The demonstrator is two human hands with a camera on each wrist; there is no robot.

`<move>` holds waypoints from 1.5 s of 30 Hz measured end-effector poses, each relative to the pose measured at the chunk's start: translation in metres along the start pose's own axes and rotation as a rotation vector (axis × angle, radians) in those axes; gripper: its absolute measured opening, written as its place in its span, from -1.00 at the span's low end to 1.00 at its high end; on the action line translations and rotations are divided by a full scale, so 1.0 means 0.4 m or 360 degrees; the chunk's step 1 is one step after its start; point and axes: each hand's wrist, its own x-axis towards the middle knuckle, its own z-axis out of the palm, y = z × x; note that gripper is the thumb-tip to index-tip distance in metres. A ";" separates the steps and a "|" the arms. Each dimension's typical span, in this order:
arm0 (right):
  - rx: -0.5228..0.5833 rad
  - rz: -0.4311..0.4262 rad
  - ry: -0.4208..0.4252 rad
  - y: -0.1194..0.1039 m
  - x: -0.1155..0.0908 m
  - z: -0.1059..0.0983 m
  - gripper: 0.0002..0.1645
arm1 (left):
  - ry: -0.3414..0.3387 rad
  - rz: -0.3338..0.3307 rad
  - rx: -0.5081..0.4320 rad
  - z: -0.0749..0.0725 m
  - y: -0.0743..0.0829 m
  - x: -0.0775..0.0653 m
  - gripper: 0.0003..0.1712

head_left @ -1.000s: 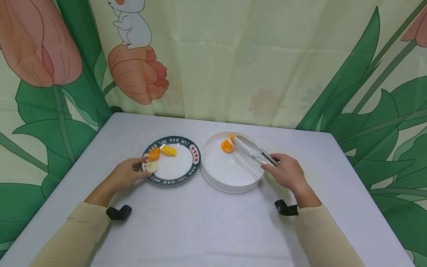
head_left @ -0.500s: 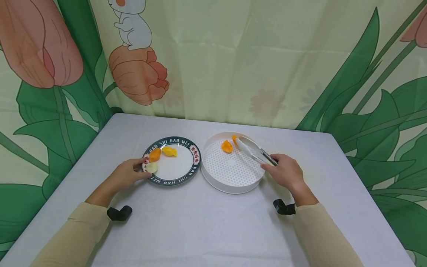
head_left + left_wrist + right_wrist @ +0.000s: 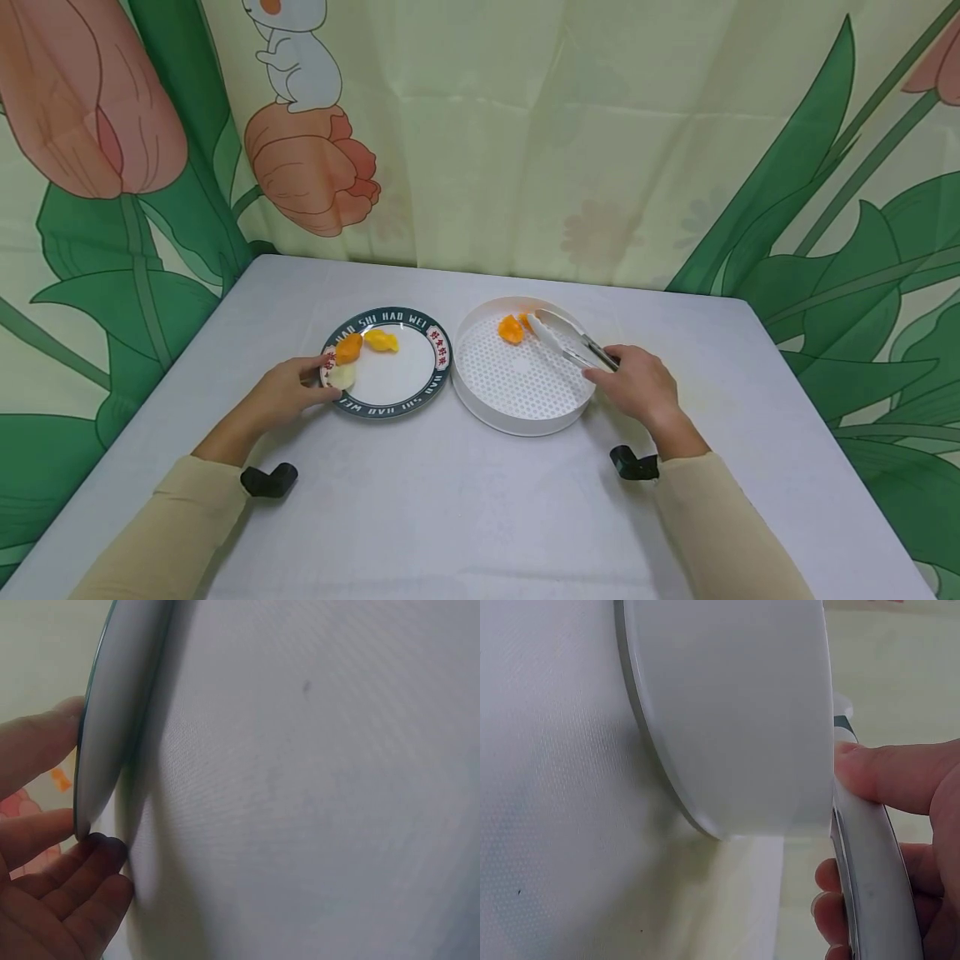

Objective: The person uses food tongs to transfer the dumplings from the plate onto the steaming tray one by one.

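Note:
My left hand (image 3: 288,390) grips the left rim of a round plate (image 3: 386,410) with a dark green lettered border. On the plate lie an orange dumpling-like piece (image 3: 348,348), a yellow one (image 3: 381,340) and a pale one (image 3: 341,377). My right hand (image 3: 637,382) holds metal tongs (image 3: 573,335) with pale tips, thumb on one arm and fingers curled round the other in the right wrist view. The tips reach into a white round steamer tray (image 3: 517,425) at a small orange piece (image 3: 525,320), partly hidden. Beside it sits another orange piece (image 3: 511,329).
Plate and tray stand side by side, nearly touching, on a white-covered table (image 3: 450,517). The tray has a raised wall (image 3: 727,712) and a dotted floor. Behind the table hangs a printed curtain (image 3: 480,167) with tulips and a rabbit.
The right hand has shifted slightly left with the tongs. The small orange piece at their tips sits a little nearer to me, close to the other orange piece. The left hand stays put.

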 end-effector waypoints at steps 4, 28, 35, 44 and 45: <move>0.0010 0.0009 -0.0001 -0.003 -0.001 0.001 -0.22 | -0.0004 0.0006 -0.0001 0.001 0.001 -0.001 -0.03; 0.0087 -0.0089 0.0030 -0.074 -0.016 0.016 -0.22 | -0.0001 -0.0027 -0.0003 0.001 0.005 -0.009 -0.04; 0.0074 -0.0183 0.0030 -0.110 -0.019 0.032 -0.22 | 0.0014 -0.0011 0.0006 0.003 0.006 -0.009 -0.04; 0.0071 -0.0306 -0.0002 -0.170 -0.022 0.054 -0.26 | 0.0017 -0.0003 0.0004 0.003 0.003 -0.007 -0.05; 0.0069 -0.0323 -0.0004 -0.176 -0.021 0.057 -0.28 | 0.0016 -0.0003 0.0000 0.003 0.003 -0.007 -0.05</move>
